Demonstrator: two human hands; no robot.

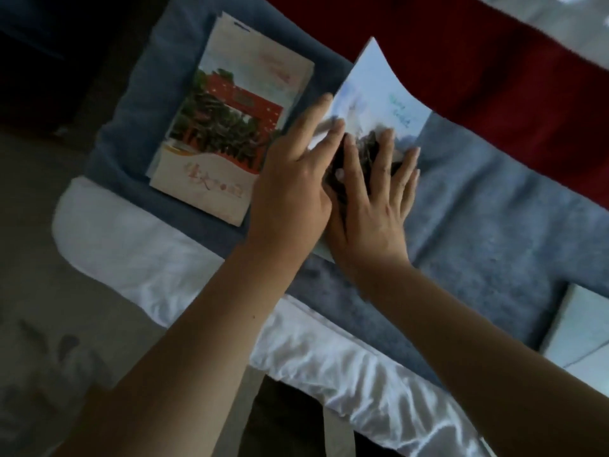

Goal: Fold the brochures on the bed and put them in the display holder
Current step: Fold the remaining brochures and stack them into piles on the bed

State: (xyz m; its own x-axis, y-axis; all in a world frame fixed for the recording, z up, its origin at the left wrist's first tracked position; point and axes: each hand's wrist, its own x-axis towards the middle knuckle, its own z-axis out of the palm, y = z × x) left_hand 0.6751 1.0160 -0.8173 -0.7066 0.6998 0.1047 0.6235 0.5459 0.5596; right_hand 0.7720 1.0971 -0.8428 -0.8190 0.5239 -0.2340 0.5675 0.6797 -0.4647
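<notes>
Both hands lie flat on the pale brochure (379,103), which sits on the grey blanket (494,225) of the bed. Left hand (293,173) and right hand (372,209) press side by side, fingers straight; neither grip is closed on anything. Far corner curls up off the blanket, so it's likely thin, light, springy paper, probably slick. I'd pinch a free edge, then crease with flat fingers. Red-cover brochure (230,127) lies just beside, on the left. Can't identify the display holder; white object (580,331) lower right is unclear.
</notes>
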